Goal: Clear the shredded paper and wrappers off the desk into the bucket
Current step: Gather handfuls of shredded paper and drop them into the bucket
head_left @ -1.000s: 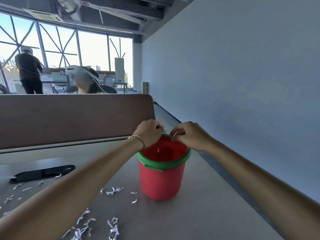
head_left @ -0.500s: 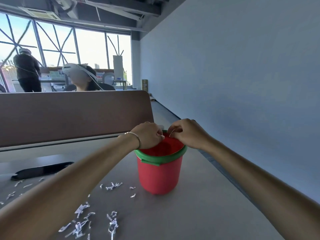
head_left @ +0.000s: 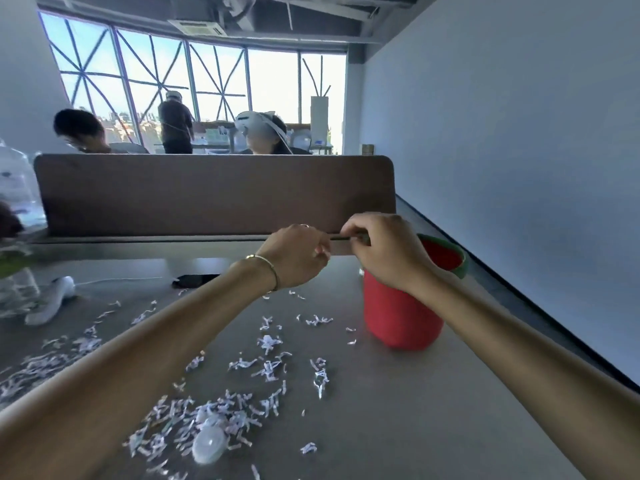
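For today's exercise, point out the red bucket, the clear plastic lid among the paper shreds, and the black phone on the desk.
red bucket [head_left: 398, 317]: head view, on its red side wall.
clear plastic lid [head_left: 209, 444]: head view, middle of its domed top.
black phone [head_left: 194, 280]: head view, on its dark face.

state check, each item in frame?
bucket: upright on the desk, open
shredded paper: scattered on desk
left hand: fingers curled, held beside bucket
right hand: fingers curled, above bucket rim
phone: flat on desk
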`<state>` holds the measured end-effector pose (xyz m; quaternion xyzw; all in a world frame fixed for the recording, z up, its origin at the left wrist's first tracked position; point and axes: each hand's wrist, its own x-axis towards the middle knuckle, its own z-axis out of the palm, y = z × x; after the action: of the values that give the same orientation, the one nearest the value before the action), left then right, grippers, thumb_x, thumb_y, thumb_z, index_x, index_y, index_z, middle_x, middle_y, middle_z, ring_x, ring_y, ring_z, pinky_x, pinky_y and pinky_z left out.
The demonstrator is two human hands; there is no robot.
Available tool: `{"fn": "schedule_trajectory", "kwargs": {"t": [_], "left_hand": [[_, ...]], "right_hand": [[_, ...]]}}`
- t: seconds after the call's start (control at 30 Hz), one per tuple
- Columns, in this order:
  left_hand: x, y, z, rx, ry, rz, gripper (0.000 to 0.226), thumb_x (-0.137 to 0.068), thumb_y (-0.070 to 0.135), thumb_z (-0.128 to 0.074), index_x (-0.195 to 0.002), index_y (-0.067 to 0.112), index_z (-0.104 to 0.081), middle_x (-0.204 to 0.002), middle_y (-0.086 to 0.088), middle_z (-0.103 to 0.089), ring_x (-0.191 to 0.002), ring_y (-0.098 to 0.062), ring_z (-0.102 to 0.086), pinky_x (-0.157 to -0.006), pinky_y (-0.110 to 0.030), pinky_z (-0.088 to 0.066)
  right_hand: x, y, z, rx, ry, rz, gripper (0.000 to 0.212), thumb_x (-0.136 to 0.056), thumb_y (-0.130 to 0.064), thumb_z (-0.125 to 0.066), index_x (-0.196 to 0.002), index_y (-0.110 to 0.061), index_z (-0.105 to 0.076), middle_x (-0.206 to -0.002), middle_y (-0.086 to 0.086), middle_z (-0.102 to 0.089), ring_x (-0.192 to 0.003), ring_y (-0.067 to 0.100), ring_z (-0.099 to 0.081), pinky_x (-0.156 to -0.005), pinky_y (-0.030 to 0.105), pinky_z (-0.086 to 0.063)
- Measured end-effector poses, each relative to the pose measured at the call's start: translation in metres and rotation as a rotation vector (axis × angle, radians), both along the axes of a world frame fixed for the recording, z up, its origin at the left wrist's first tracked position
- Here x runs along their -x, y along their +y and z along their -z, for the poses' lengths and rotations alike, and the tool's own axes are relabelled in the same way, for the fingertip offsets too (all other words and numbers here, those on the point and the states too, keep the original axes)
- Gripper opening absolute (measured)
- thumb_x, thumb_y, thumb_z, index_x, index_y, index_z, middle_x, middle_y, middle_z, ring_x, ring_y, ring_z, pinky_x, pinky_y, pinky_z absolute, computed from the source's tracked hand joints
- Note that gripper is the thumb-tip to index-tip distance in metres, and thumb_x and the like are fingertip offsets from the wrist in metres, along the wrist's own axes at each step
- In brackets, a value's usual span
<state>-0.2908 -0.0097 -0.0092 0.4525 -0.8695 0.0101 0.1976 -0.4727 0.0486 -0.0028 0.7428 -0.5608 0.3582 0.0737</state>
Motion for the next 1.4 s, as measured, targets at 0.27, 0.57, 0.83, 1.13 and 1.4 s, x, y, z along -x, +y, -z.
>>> {"fn": "schedule_trajectory", "kwargs": {"t": [0.27,0.57,0.83,1.13,1.4], "left_hand": [[-0.112,0.025,0.049,-0.095,0.01,-0.177,0.026,-0.089,0.028,-0.054,-0.106,0.032,-0.072,-0.11,0.008,-0.073,-0.1,-0.018,-0.067,-0.087,-0.036,-0.055],[-0.234,0.062,0.106,-0.176,-0.011,-0.401,0.03,-0.092,0.03,-0.056,-0.121,0.031,-0.066,-0.126,0.001,-0.065,-0.113,-0.023,-0.062,-0.092,-0.037,-0.052],[-0.315,0.081,0.163,-0.397,-0.096,-0.789,0.088,-0.076,0.086,-0.03,-0.151,0.04,-0.027,-0.166,-0.006,-0.017,-0.152,-0.034,-0.009,-0.112,-0.066,-0.018],[-0.344,0.072,0.185,-0.112,0.021,-0.74,0.046,-0.091,0.052,-0.052,-0.13,0.027,-0.054,-0.131,-0.004,-0.054,-0.125,-0.027,-0.045,-0.098,-0.04,-0.042],[-0.348,0.048,0.182,-0.041,0.15,-0.603,0.02,-0.101,0.039,-0.048,-0.094,0.022,-0.054,-0.076,-0.006,-0.066,-0.068,-0.033,-0.062,-0.057,-0.035,-0.045]], "right_hand": [[-0.099,0.004,0.049,-0.167,0.078,-0.176,0.027,-0.087,-0.015,-0.062,-0.109,-0.025,-0.073,-0.111,-0.005,-0.074,-0.099,0.021,-0.067,-0.078,0.031,-0.048],[-0.205,-0.003,0.101,-0.282,0.15,-0.426,0.031,-0.09,-0.013,-0.063,-0.12,-0.02,-0.071,-0.127,0.001,-0.07,-0.114,0.021,-0.065,-0.097,0.034,-0.051],[-0.271,-0.012,0.137,-0.408,0.174,-0.544,0.038,-0.093,-0.012,-0.06,-0.13,-0.02,-0.063,-0.135,0.001,-0.064,-0.107,0.015,-0.062,-0.096,0.031,-0.052],[-0.295,-0.037,0.159,-0.422,0.161,-0.563,0.041,-0.096,-0.013,-0.063,-0.136,-0.021,-0.058,-0.145,-0.002,-0.056,-0.129,0.014,-0.052,-0.109,0.028,-0.038],[-0.301,-0.07,0.182,-0.538,0.196,-0.461,0.075,-0.095,-0.068,-0.041,-0.157,-0.028,-0.028,-0.166,0.006,-0.026,-0.152,0.024,-0.025,-0.123,0.052,-0.026]]}}
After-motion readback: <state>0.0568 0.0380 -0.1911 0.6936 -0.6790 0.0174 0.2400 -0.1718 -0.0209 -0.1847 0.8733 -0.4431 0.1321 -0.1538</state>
